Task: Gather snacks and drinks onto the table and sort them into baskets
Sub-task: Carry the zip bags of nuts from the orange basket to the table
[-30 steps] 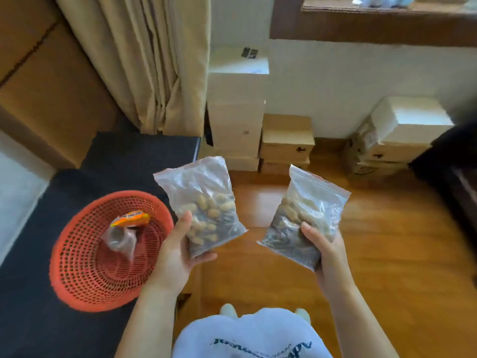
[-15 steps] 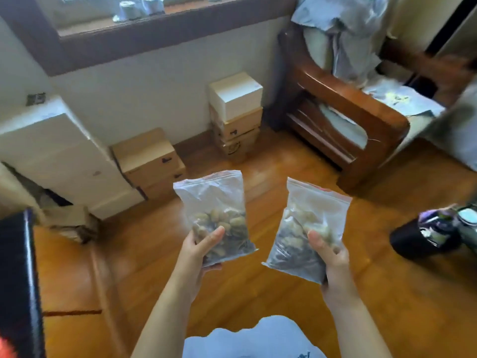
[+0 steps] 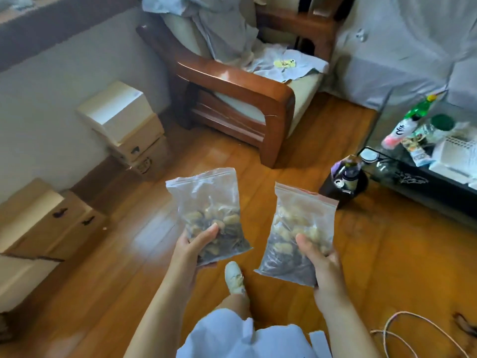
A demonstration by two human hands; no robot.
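- In the centre of the frame, I have two clear zip bags of nuts held up over the wooden floor point(image 3: 144, 228), one per hand.
- My left hand point(image 3: 192, 250) is closed round the lower part of the left bag point(image 3: 206, 202), thumb across its front and the other fingers hidden behind.
- My right hand point(image 3: 318, 257) grips the right bag point(image 3: 302, 218) the same way, thumb on the front near its lower right corner; this bag has a red strip along its seal.
- The bags hang apart, not touching, both roughly upright with the nuts settled low.
- At the right edge of the frame stands the glass table point(image 3: 387, 161), already carrying a green bottle point(image 3: 420, 108), a pink-and-white bottle point(image 3: 398, 133), a small snack pack point(image 3: 415, 151) and what looks like a white basket point(image 3: 454, 153).
- A dark bin point(image 3: 343, 187) holding bottles sits on the floor just beside the table's near corner.
- An armchair point(image 3: 232, 89) draped in cloth fills the upper middle; boxes point(image 3: 124, 125) line the wall at the left.
- I judge this to be the gathering step: the bags are in transit, not yet set down.
- The next move, as I read it, calls for carrying both bags toward the right of the frame, clearing the bin, and lowering them onto a bare patch of table without knocking the bottles.
- Sorting into baskets would come after; from here I cannot tell which basket suits nuts.
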